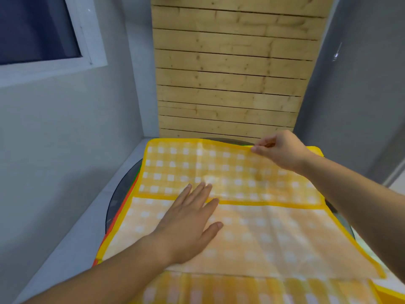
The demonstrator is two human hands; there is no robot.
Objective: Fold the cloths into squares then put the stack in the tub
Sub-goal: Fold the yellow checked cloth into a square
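Observation:
A yellow and white checked cloth (258, 235) with a yellow border lies spread over a white surface. Its far part (188, 170) is folded back toward me, and the folded flap's hem runs across the middle. My left hand (188, 222) lies flat on the cloth, fingers straight, its fingertips over that hem. My right hand (280, 150) pinches the far folded edge near its right end. Another yellow checked cloth (219, 290) lies at the near edge. Orange and green edges of other cloths (122, 207) peek out at the left. No tub is in view.
A dark round lid (114, 200) shows under the cloths on the white top (76, 238). A wooden slatted panel (230, 73) stands behind. Grey walls close in on both sides, with a window (37, 29) at the upper left.

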